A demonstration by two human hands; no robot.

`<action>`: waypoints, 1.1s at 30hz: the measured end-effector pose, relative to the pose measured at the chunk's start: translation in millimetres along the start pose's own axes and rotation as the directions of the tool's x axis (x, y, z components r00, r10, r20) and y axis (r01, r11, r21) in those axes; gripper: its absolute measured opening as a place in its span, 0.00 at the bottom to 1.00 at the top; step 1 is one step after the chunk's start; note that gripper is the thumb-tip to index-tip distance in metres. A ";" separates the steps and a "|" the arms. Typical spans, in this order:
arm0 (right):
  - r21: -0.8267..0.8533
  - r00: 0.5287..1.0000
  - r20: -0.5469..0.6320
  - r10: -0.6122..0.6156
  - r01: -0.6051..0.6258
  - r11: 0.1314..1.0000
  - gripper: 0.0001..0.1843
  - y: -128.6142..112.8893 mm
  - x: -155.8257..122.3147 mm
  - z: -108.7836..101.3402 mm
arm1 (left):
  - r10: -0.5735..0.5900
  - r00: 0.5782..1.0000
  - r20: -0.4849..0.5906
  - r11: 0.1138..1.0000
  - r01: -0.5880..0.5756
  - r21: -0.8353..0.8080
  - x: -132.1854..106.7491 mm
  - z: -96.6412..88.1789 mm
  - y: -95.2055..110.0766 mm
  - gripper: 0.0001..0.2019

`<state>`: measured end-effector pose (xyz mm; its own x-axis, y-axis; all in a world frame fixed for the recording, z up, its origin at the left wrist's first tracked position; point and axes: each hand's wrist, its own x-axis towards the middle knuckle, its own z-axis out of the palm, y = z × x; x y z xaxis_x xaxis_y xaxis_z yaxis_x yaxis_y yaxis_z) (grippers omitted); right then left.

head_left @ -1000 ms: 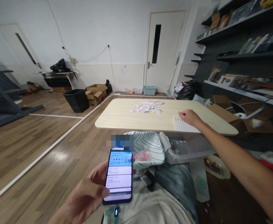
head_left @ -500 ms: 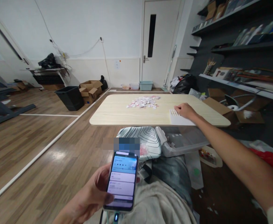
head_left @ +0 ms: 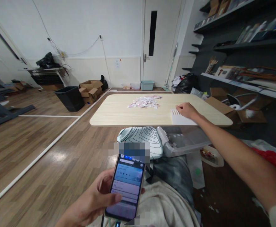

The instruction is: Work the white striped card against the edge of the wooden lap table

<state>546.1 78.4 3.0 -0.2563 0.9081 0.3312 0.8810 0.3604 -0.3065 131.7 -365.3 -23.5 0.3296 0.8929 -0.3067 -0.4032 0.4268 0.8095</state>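
My left hand is wrapped round a smartphone with a lit screen, its thumb over the lower part of the glass. A cable runs from the phone's bottom edge. My right hand rests closed on the pale wooden table, at the far edge of a white sheet with a row of small tan marks or pieces. Whatever its curled fingers may hold is hidden. Left of it on the table lies a loose pile of small whitish and pink paper scraps.
Below the table's near edge are a patterned white cushion-like thing and a clear plastic bin. A black waste bin and cardboard boxes stand on the floor at left. Dark shelves line the right wall.
The phone has shifted slightly right and down in my left hand's grip, and the thumb has moved a little right over the screen. My right hand stays at the sheet.
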 end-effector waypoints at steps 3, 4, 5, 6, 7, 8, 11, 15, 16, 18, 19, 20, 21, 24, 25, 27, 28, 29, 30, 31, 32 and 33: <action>0.000 1.000 0.004 0.013 -0.013 1.000 0.35 -1.6 -0.7 -0.9 | -0.022 0.998 -0.056 0.999 0.020 -0.033 -0.7 3.8 -0.8 0.31; 0.000 1.000 0.004 0.017 -0.017 1.000 0.35 -2.2 -1.0 -1.3 | -0.022 0.997 -0.070 0.999 0.019 -0.046 -0.6 4.5 -1.5 0.31; 0.001 1.000 0.005 0.020 -0.020 1.000 0.35 -2.9 -1.3 -1.7 | -0.021 0.997 -0.080 0.998 0.017 -0.056 -0.5 4.6 -2.2 0.32; 0.001 1.000 0.004 0.022 -0.022 1.000 0.35 -3.7 -1.7 -2.1 | -0.022 0.996 -0.087 0.998 0.017 -0.062 -0.3 4.2 -2.9 0.33; 0.000 1.000 0.003 0.024 -0.024 1.000 0.35 -4.6 -2.0 -2.6 | -0.025 0.996 -0.090 0.998 0.020 -0.065 -0.2 3.0 -3.6 0.33; -0.002 1.000 0.002 0.026 -0.026 1.000 0.35 -5.4 -2.3 -3.0 | -0.031 0.995 -0.090 0.998 0.025 -0.064 0.0 0.9 -4.6 0.33; -0.010 0.999 -0.003 0.033 -0.033 0.999 0.35 -7.6 -2.6 -3.8 | -0.054 0.996 -0.076 0.998 0.052 -0.032 1.2 -12.0 -11.8 0.33; -0.015 0.999 -0.002 0.040 -0.040 0.999 0.35 -8.7 -2.7 -3.6 | -0.069 0.995 -0.072 0.996 0.072 0.051 4.9 -39.2 -30.7 0.38; -0.016 0.999 -0.002 0.043 -0.043 0.999 0.35 -8.8 -2.8 -3.5 | -0.079 0.995 -0.064 0.994 0.084 0.070 6.2 -45.2 -34.6 0.39; -0.019 0.999 -0.005 0.049 -0.049 0.999 0.35 -8.9 -3.1 -3.2 | -0.138 0.990 -0.030 0.985 0.141 0.104 9.6 -53.6 -38.8 0.40; -0.022 0.999 -0.008 0.053 -0.053 0.998 0.35 -9.1 -3.3 -3.2 | -0.177 0.984 -0.011 0.977 0.177 0.123 11.7 -55.8 -39.2 0.40; -0.025 0.998 -0.014 0.057 -0.057 0.998 0.34 -9.4 -3.4 -3.1 | -0.211 0.977 0.001 0.968 0.209 0.140 14.3 -57.0 -38.9 0.40; -0.029 0.998 -0.018 0.060 -0.061 0.998 0.34 -9.9 -3.5 -3.0 | -0.241 0.971 0.005 0.958 0.237 0.159 17.4 -57.5 -38.5 0.40; -0.041 0.998 -0.018 0.066 -0.067 0.997 0.34 -11.6 -3.8 -3.0 | -0.280 0.959 -0.052 0.933 0.284 0.222 28.7 -58.9 -41.7 0.41; -0.041 0.998 -0.017 0.063 -0.064 0.997 0.34 -12.2 -4.0 -3.1 | -0.286 0.954 -0.094 0.925 0.300 0.234 32.9 -59.8 -44.8 0.41; -0.033 0.998 -0.016 0.056 -0.056 0.998 0.34 -13.4 -4.6 -3.2 | -0.291 0.936 -0.199 0.911 0.335 0.241 41.6 -62.0 -52.3 0.46; -0.027 0.998 -0.019 0.055 -0.055 0.998 0.34 -14.1 -5.0 -3.3 | -0.287 0.926 -0.246 0.907 0.346 0.241 46.1 -62.6 -55.7 0.48; -0.023 0.998 -0.019 0.054 -0.055 0.998 0.34 -14.8 -5.5 -3.4 | -0.277 0.921 -0.276 0.904 0.347 0.251 50.8 -62.6 -58.3 0.50; -0.018 0.998 -0.019 0.055 -0.055 0.998 0.34 -15.5 -6.0 -3.6 | -0.256 0.924 -0.283 0.901 0.334 0.275 55.9 -62.0 -59.6 0.52; -0.016 0.998 -0.017 0.057 -0.057 0.998 0.34 -16.4 -6.6 -3.9 | -0.226 0.936 -0.270 0.900 0.307 0.310 61.4 -60.8 -59.6 0.52; -0.015 0.998 -0.017 0.059 -0.060 0.998 0.34 -17.3 -7.1 -4.2 | -0.193 0.950 -0.247 0.896 0.273 0.350 67.4 -59.3 -58.4 0.52; -0.015 0.998 -0.016 0.062 -0.062 0.998 0.34 -18.2 -7.7 -4.6 | -0.162 0.961 -0.224 0.888 0.241 0.391 73.9 -57.6 -56.1 0.53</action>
<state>533.8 63.9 10.2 -0.1946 0.9251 0.3261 0.9012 0.2999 -0.3129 129.5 -314.9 -120.4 0.1909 0.8210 -0.5381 0.0552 0.5383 0.8409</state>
